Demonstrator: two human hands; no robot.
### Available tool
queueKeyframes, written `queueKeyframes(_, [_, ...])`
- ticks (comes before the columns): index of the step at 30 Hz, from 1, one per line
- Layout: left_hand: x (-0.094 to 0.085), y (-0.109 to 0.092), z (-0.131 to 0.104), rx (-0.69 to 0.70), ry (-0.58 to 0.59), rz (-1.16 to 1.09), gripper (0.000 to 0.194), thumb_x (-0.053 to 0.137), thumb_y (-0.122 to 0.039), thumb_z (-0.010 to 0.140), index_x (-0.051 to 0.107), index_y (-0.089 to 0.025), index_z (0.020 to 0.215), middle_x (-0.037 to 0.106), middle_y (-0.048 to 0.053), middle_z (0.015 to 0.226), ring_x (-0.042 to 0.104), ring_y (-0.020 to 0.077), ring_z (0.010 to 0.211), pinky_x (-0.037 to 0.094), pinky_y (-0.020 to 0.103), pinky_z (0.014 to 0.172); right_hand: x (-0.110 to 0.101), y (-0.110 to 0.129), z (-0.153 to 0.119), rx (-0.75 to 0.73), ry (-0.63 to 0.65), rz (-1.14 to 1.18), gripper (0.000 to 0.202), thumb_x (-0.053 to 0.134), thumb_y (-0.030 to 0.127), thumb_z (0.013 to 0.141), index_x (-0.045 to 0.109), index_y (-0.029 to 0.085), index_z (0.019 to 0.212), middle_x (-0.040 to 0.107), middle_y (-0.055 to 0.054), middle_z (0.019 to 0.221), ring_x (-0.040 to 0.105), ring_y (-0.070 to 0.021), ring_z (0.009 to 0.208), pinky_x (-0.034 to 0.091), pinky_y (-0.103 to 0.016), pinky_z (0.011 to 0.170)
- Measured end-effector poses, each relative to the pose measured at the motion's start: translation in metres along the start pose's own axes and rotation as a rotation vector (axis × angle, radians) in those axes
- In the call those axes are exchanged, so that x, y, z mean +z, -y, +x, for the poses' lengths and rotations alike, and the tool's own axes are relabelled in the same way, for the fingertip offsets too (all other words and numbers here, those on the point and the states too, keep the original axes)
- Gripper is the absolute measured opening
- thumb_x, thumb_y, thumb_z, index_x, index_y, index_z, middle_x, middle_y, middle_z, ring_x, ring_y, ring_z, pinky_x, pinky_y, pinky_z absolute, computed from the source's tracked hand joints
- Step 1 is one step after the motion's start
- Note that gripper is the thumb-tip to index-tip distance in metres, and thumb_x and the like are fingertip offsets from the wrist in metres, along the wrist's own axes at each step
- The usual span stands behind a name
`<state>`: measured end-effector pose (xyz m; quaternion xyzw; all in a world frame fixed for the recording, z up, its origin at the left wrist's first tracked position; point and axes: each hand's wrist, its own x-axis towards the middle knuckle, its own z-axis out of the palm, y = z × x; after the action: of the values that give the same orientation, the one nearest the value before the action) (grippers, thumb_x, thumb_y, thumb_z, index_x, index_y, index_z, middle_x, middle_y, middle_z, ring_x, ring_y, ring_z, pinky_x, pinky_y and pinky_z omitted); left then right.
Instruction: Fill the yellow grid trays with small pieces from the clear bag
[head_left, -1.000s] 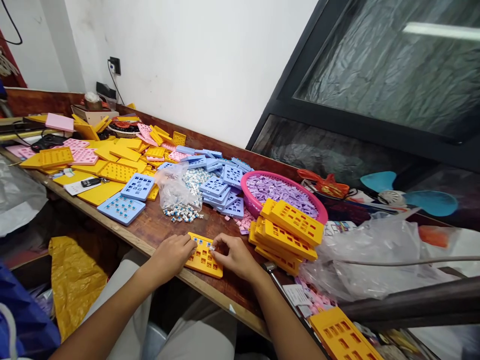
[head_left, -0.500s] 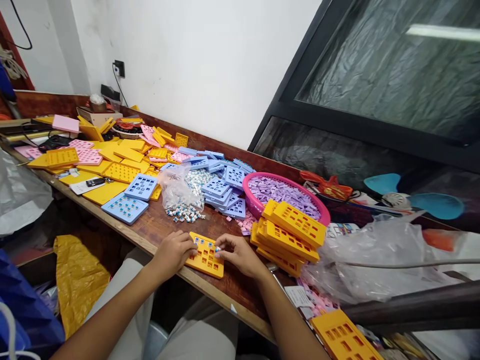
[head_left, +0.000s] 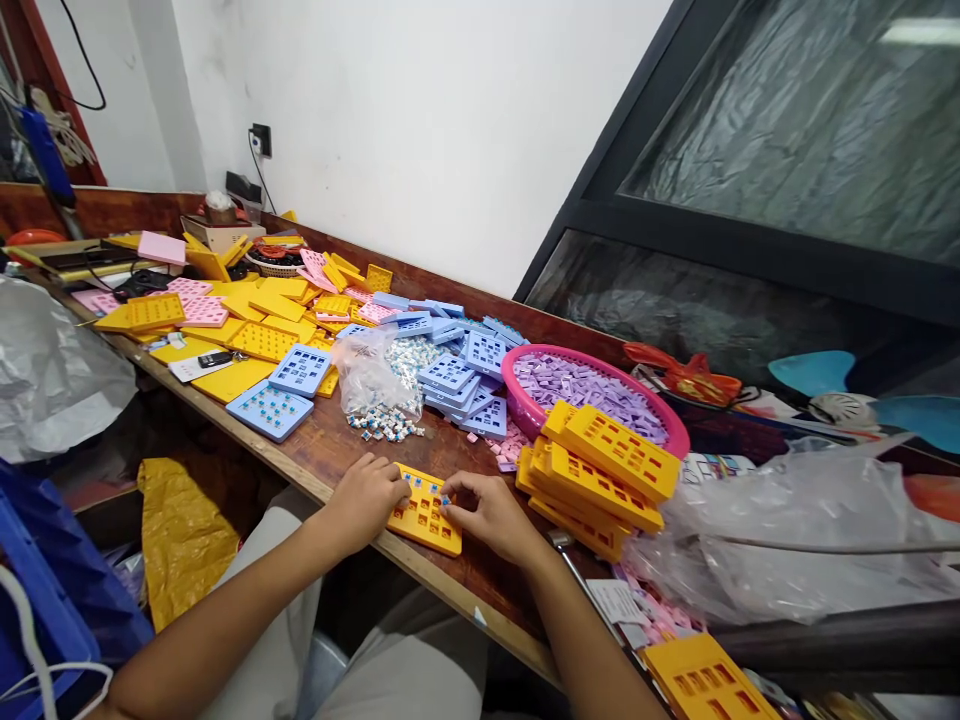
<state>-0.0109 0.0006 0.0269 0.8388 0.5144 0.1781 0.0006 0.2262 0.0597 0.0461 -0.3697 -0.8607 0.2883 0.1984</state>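
A yellow panel (head_left: 421, 522) with square cutouts lies at the table's front edge, with a few small blue-and-white switches seated along its far row. My left hand (head_left: 367, 505) grips the panel's left side, fingers curled over its edge. At the opposite side, my right hand (head_left: 491, 515) pinches a blue-and-white switch (head_left: 445, 500) between thumb and index finger, at the panel's far right corner. Its exact contact with the cutout is hidden by the fingers. Beyond the panel, loose switches (head_left: 382, 423) spill from a clear plastic bag (head_left: 364, 365).
Yellow panels (head_left: 600, 470) are stacked at my right, before a pink basket (head_left: 517, 400) of purple pieces. Blue panels (head_left: 450, 385) stand behind the switches; two more (head_left: 270, 408) lie left. Yellow and pink panels cover the far left. A plastic bag (head_left: 780, 530) lies right.
The whole view has shifted, so the scene sits slightly farther right. Both hands stay at the yellow panel, and the right fingers still pinch the switch near its far right corner.
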Motion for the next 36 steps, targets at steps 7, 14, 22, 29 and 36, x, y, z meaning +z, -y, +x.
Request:
queueKeyframes(7, [0.007,-0.019,-0.019,0.051,-0.068,0.21,0.021,0.052,-0.028,0.102,0.067,-0.016,0.095,0.068,0.008,0.094,0.057,0.025,0.092,0.038,0.04,0.08,0.012,-0.006,0.003,-0.015,-0.079,-0.105,0.01,0.072,0.031,0.085,0.073,0.021,0.085,0.068,-0.005,0.086,0.063,-0.0201,0.076,0.045,-0.031,0.069])
queueKeyframes(14, [0.014,-0.047,-0.034,0.12,-0.058,0.352,0.047,0.043,-0.046,0.104,0.068,-0.007,0.11,0.066,0.018,0.108,0.057,0.0287,0.101,0.041,0.042,0.086,0.011,-0.007,0.004,-0.068,-0.042,-0.145,0.02,0.061,0.035,0.094,0.077,0.023,0.092,0.07,-0.008,0.092,0.066,-0.023,0.084,0.049,-0.034,0.075])
queueKeyframes(22, [0.012,-0.045,-0.033,0.069,-0.05,0.282,0.039,0.038,-0.031,0.106,0.069,-0.008,0.109,0.067,0.018,0.104,0.058,0.0294,0.096,0.041,0.044,0.083,0.021,-0.001,-0.003,-0.086,-0.111,-0.327,0.023,0.057,0.033,0.099,0.077,0.023,0.091,0.071,-0.009,0.09,0.063,-0.0243,0.086,0.048,-0.037,0.08])
queueKeyframes(29, [0.01,-0.044,-0.032,-0.032,-0.093,0.187,0.03,0.049,-0.034,0.102,0.067,-0.011,0.107,0.066,0.014,0.096,0.056,0.028,0.089,0.042,0.042,0.078,0.038,0.009,-0.019,-0.09,-0.203,-0.456,0.03,0.046,0.029,0.104,0.074,0.021,0.098,0.071,-0.011,0.097,0.061,-0.0258,0.094,0.048,-0.04,0.086])
queueKeyframes(36, [-0.01,0.01,-0.022,-0.051,-0.112,-0.028,0.025,0.045,-0.024,0.103,0.067,-0.019,0.091,0.066,0.009,0.093,0.058,0.0253,0.092,0.042,0.04,0.084,0.052,0.03,-0.042,-0.092,-0.116,-0.632,0.035,0.044,0.031,0.103,0.066,0.016,0.126,0.066,-0.018,0.125,0.055,-0.0328,0.119,0.043,-0.047,0.101])
